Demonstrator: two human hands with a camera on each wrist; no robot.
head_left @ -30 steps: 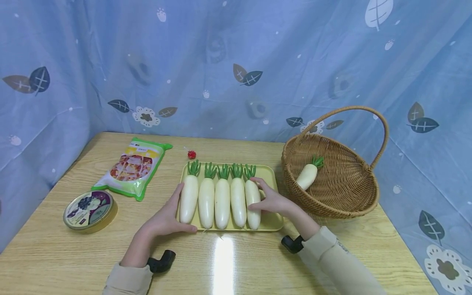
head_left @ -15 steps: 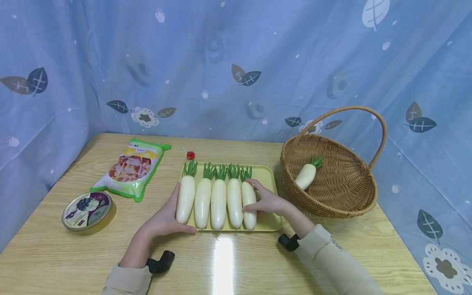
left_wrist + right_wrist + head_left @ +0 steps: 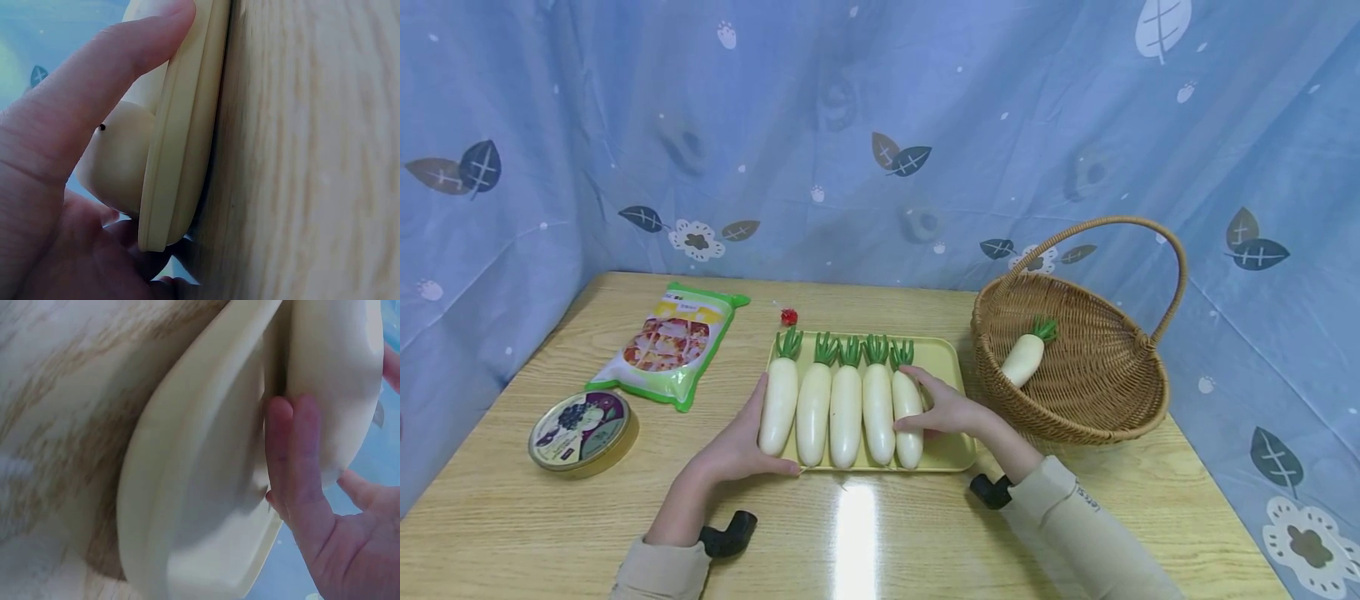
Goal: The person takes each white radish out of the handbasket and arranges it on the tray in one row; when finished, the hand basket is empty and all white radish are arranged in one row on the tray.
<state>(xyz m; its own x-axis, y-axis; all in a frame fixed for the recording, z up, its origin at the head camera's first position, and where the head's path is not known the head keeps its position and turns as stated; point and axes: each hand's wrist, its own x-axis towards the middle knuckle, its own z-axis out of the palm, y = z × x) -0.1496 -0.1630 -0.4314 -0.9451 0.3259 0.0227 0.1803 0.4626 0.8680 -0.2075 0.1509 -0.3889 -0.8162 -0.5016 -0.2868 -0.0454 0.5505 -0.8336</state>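
Note:
Several white radishes (image 3: 846, 417) with green leaf stubs lie side by side in a pale yellow tray (image 3: 942, 352) in the head view. My left hand (image 3: 741, 440) lies at the tray's left end, fingers along the leftmost radish (image 3: 778, 408). Its thumb (image 3: 119, 59) lies along the front rim in the left wrist view. Over the right end, my right hand (image 3: 951, 408) touches the rightmost radish (image 3: 909, 450) with thumb and index finger. Two of its fingers (image 3: 303, 444) lie straight against that radish's side in the right wrist view.
On the right, a wicker basket (image 3: 1097, 358) with a tall handle holds another radish (image 3: 1024, 358). A green-edged food packet (image 3: 673, 342) and a round tin (image 3: 580, 433) lie on the left. Behind the tray is a small red item (image 3: 788, 317). A blue curtain (image 3: 820, 150) borders the table.
My right hand has shifted a little left, and the radishes have moved left with it, closer together and toward my left hand. In the last half second little differs.

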